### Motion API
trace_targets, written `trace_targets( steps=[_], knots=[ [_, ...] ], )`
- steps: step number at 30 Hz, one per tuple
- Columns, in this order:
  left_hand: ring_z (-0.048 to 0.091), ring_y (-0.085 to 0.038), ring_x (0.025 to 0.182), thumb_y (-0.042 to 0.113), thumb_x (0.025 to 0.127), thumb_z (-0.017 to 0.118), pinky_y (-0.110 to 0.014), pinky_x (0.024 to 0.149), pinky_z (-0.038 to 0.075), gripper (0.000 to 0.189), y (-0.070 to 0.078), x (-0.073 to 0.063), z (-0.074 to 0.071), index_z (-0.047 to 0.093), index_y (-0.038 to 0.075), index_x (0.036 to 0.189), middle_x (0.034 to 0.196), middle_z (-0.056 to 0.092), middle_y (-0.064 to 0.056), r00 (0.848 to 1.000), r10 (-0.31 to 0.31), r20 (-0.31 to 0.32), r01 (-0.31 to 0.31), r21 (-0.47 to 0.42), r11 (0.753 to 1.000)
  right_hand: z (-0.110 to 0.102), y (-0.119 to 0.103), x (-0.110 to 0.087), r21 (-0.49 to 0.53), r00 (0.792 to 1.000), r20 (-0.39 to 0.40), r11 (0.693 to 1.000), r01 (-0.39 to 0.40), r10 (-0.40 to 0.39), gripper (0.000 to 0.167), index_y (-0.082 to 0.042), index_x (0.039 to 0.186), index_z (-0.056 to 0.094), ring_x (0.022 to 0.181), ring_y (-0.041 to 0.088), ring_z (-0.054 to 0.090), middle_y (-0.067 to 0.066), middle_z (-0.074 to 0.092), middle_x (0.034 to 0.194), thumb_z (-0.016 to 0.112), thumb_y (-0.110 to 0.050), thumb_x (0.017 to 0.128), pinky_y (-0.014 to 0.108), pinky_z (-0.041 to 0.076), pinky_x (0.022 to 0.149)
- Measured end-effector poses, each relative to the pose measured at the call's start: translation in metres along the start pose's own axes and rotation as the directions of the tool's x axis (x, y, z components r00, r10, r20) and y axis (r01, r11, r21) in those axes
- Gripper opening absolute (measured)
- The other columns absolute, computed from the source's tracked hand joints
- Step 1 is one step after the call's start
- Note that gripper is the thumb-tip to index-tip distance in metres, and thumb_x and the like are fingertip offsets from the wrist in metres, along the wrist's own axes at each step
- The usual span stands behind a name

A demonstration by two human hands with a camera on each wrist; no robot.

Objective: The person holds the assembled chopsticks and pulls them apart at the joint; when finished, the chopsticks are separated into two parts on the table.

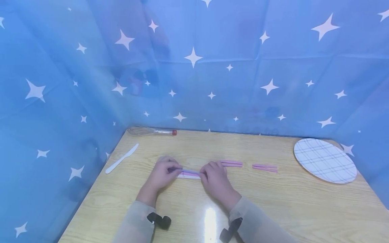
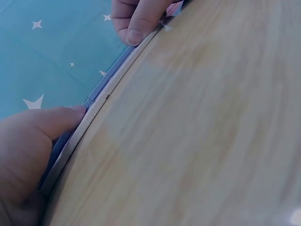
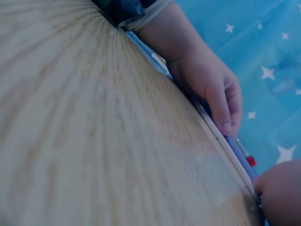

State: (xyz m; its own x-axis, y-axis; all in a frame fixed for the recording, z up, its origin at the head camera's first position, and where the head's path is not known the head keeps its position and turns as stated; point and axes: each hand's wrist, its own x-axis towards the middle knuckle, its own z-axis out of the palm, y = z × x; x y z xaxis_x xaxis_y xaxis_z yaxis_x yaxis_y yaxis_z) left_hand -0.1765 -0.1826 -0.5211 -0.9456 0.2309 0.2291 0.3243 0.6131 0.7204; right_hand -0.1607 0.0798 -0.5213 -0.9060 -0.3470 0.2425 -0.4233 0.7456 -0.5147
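Between my hands, a blue chopstick (image 1: 190, 171) lies alongside pink and white chopsticks (image 1: 189, 177) on the wooden table, in a row running left to right. My left hand (image 1: 163, 173) pinches the blue chopstick's left part between thumb and fingers. At its other end my right hand (image 1: 214, 176) pinches the same chopstick. The hands hide both ends of the row. In the left wrist view my left thumb (image 2: 66, 117) lies against the blue chopstick above the white one. Just beyond my right hand lies a pink pair of sticks (image 1: 232, 163).
Another pink pair of sticks (image 1: 265, 167) lies farther right, before a white plate (image 1: 325, 160) with a checked pattern. A white knife (image 1: 122, 158) lies at the left edge; a whisk (image 1: 152, 131) with a red end is at the back. Behind the table (image 1: 182, 209) hangs a blue star-patterned curtain (image 1: 194, 87).
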Motion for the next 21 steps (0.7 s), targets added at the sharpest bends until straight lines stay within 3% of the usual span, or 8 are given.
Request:
trace_targets(
  steps=[5,11,16,21],
  knots=[
    [0.058,-0.019,0.113,0.019,0.093,0.084,-0.044,0.098,0.05,0.008,-0.001,0.0,0.0,0.083,0.023,0.1,0.109,0.069,0.01,1.0,0.023,-0.017,-0.023,-0.002,1.0,0.002,0.001,0.0,0.025,1.0,-0.009,1.0,-0.017,0.017,0.005,-0.02,0.101,0.07,0.107,0.02,0.05,-0.009,0.064,0.104,0.068,-0.023,0.104,0.047,0.039,0.102],
    [0.06,-0.017,0.11,0.019,0.094,0.083,-0.045,0.098,0.051,0.009,0.001,0.0,0.001,0.082,0.025,0.1,0.11,0.071,0.011,0.999,0.015,-0.047,-0.017,-0.038,0.999,0.002,0.001,0.001,0.135,0.997,-0.07,0.991,-0.005,0.014,0.006,-0.02,0.105,0.072,0.109,0.018,0.052,-0.011,0.067,0.104,0.068,-0.024,0.104,0.046,0.038,0.105],
    [0.065,-0.015,0.103,0.017,0.096,0.082,-0.04,0.09,0.056,0.007,0.006,0.001,0.004,0.082,0.022,0.101,0.109,0.072,0.009,0.997,0.045,-0.064,-0.049,-0.063,0.997,0.0,0.003,-0.001,0.16,0.991,-0.13,0.986,0.055,-0.034,0.011,-0.02,0.109,0.078,0.105,0.014,0.054,-0.013,0.07,0.102,0.073,-0.027,0.102,0.042,0.043,0.099],
    [0.066,-0.012,0.098,0.018,0.096,0.081,-0.037,0.088,0.057,0.008,0.011,0.002,0.005,0.082,0.021,0.104,0.107,0.073,0.01,0.995,0.058,-0.085,-0.061,-0.032,0.998,-0.001,0.004,-0.001,0.184,0.981,-0.179,0.977,0.109,-0.076,0.013,-0.018,0.111,0.08,0.105,0.015,0.056,-0.012,0.071,0.103,0.074,-0.026,0.102,0.042,0.046,0.094]
  ],
)
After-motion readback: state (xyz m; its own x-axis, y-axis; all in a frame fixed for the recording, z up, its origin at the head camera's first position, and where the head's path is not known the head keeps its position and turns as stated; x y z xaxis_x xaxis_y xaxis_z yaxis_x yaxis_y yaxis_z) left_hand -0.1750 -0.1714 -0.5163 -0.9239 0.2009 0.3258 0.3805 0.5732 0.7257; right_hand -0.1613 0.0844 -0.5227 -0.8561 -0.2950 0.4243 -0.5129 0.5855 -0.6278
